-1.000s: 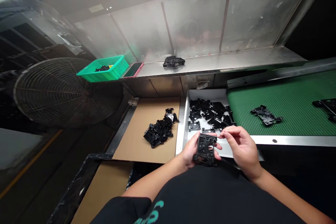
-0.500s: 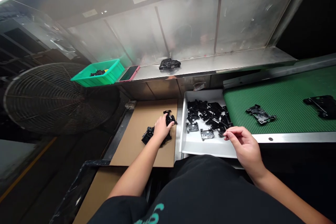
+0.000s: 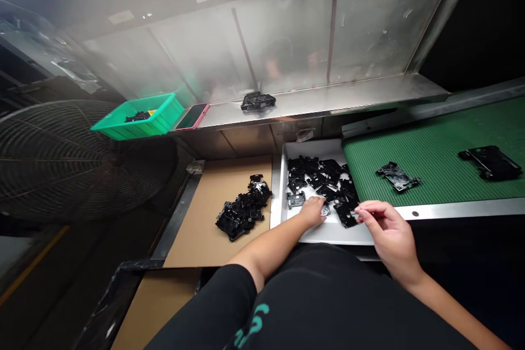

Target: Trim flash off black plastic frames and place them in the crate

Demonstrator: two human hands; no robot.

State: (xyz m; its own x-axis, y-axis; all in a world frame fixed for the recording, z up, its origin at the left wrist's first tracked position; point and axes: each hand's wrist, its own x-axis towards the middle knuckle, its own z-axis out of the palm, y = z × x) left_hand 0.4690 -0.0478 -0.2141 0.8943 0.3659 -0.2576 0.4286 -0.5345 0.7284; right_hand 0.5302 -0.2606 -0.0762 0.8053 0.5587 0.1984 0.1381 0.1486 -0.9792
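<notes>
In the head view, reaches with the left hand (image 3: 312,212) low over the front of the white tray (image 3: 348,235), palm down, with fingers spread and slightly bent on a pale part (image 3: 325,210). Shows only a bit of that part, past the fingertips and toward the right hand (image 3: 391,235); cannot tell its long axis under the cover of the fingers, nor tell touch from a real grip. Puts the left hand clearly nearer to it, with the right well off to the side. Between the two hands, shows a black plate (image 3: 345,215), just beside the right fingertips and a little farther from the left ones; cannot tell of contact there. Holds the right hand over the tray's right front corner, thumb and forefinger drawn together and pointing left toward that plate; cannot tell of anything thin pinched between them. Just left of the left hand, shows a grey plate (image 3: 296,199) lying flat, long axis roughly across the tray. Behind both hands, in the same tray, shows a jumble of black parts (image 3: 320,172) at mixed angles. Left of the tray, shows a heap (image 3: 240,214) on the cardboard (image 3: 192,229), nearer to the left hand; to the right, on the green belt (image 3: 451,126), shows a frame (image 3: 397,176) slanting down to the right, nearer to the right hand.
</notes>
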